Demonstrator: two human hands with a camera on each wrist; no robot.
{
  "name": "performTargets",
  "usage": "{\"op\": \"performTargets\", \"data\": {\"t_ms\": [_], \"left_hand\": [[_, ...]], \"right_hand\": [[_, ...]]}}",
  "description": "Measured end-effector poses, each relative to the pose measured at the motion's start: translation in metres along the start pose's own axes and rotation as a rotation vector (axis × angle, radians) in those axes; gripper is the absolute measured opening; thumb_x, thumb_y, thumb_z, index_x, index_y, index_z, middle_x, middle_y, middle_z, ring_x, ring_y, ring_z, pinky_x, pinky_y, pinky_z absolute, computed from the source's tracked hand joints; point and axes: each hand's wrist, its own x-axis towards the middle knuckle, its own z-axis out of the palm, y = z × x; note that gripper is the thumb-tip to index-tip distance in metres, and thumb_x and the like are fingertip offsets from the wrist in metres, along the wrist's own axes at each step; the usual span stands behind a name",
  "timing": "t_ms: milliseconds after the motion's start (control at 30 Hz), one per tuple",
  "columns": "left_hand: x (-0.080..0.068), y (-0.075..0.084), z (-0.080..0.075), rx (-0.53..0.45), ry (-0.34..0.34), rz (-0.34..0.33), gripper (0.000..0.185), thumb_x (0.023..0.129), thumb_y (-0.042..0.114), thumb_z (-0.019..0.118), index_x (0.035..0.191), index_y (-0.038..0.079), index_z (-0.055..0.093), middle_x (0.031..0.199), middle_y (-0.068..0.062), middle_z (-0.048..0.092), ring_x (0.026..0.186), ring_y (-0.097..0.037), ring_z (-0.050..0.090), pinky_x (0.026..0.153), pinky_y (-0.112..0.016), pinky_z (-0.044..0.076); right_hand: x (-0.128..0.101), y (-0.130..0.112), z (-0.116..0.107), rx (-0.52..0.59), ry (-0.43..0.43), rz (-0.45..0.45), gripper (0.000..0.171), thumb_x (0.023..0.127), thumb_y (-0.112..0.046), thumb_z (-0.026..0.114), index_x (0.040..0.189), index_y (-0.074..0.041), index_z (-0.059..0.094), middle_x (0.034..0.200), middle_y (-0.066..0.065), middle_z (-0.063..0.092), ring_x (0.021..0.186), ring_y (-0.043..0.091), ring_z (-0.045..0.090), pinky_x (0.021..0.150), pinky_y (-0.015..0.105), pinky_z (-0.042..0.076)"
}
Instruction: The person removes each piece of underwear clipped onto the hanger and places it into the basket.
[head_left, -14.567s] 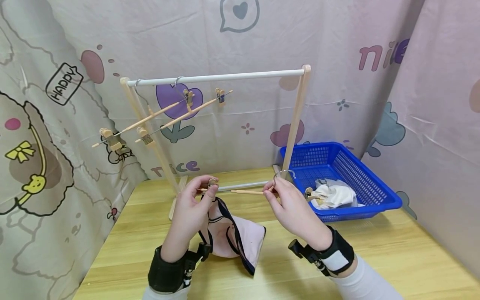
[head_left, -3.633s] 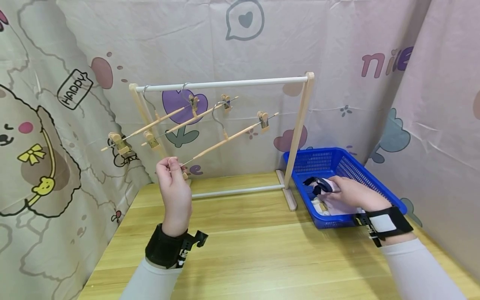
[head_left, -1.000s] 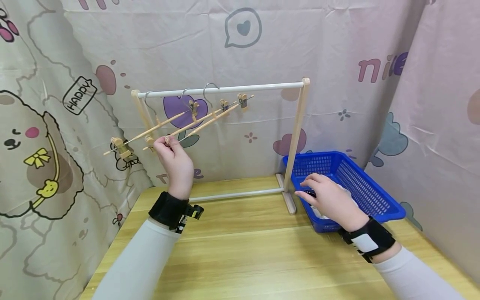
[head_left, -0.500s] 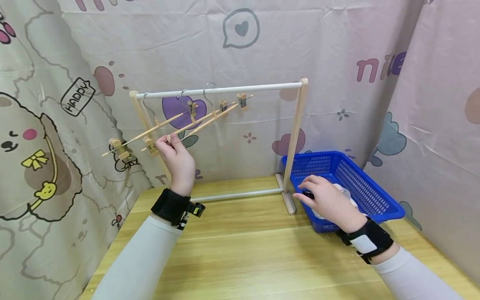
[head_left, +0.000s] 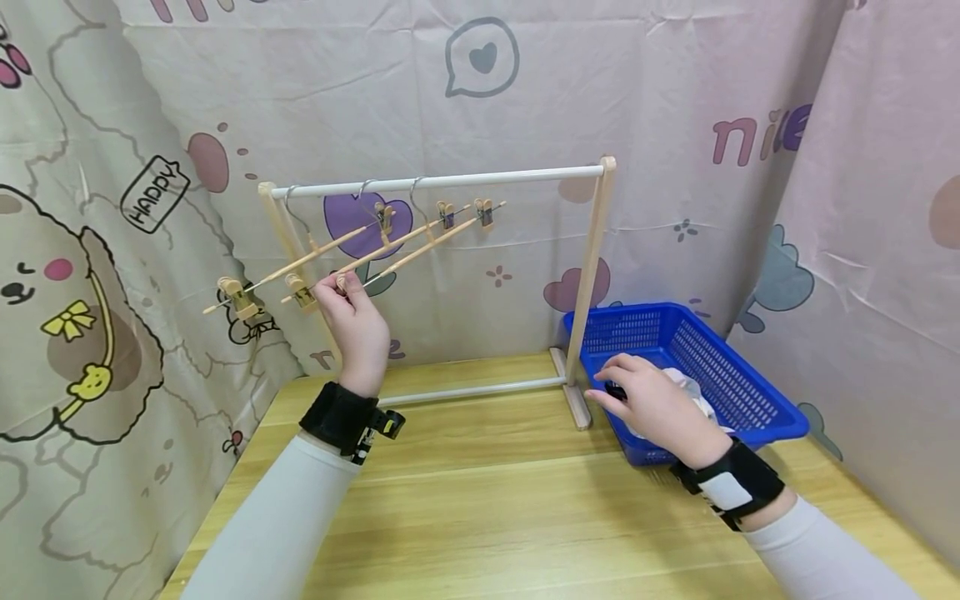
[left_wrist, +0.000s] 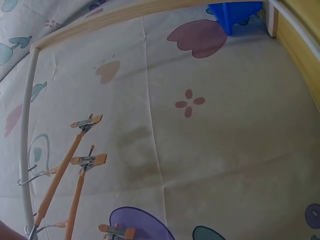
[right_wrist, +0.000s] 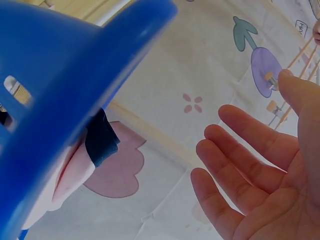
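My left hand (head_left: 356, 325) pinches the near clip end of a wooden clip hanger (head_left: 431, 242). This hanger's metal hook sits on the white rail (head_left: 525, 176), and its far clip (head_left: 483, 214) holds nothing. Left of it hang two more clip hangers, one (head_left: 412, 237) close by and another (head_left: 330, 247) further left. My right hand (head_left: 660, 404) is over the near left side of the blue basket (head_left: 750, 379), fingers apart and holding nothing. A pink garment with black trim (right_wrist: 100, 140) lies in the basket, partly hidden by the hand and the rim.
White cloth (head_left: 693, 392) lies in the basket too. The wooden rack's right post (head_left: 591, 271) stands just left of the basket, on a foot (head_left: 577, 404). A lower bar (head_left: 480, 390) runs along the rack's base. Printed curtains (head_left: 675, 92) surround the wooden table (head_left: 480, 517).
The pink garment went from the table into the basket, and my right hand let it go. My left hand moved the hanger to the rail; its hook has just lowered onto it.
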Motion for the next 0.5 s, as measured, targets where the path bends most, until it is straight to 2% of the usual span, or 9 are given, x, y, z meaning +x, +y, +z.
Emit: {"op": "performTargets", "data": {"t_ms": [300,500], "left_hand": [[-0.0013,-0.0026,-0.0067,0.078,-0.047,0.095,0.021,0.112,0.020,0.038,0.115,0.000,0.039,0.105,0.000,0.034,0.093,-0.013,0.036,0.086,-0.025,0.029],[-0.0006,-0.0046,-0.0084,0.085,-0.071,0.087,0.021,0.112,0.022,0.038,0.116,0.002,0.040,0.103,0.001,0.033,0.092,-0.012,0.035,0.084,-0.025,0.029]], "right_hand": [[-0.0008,-0.0023,0.0009,0.001,-0.005,0.006,0.026,0.094,-0.026,0.078,0.102,-0.002,0.076,0.105,0.014,0.070,0.096,0.030,0.070,0.085,0.047,0.060],[-0.0008,-0.0039,0.0005,-0.004,-0.005,0.009,0.026,0.094,-0.027,0.078,0.103,-0.002,0.076,0.105,0.013,0.070,0.096,0.030,0.070,0.084,0.046,0.060]]}}
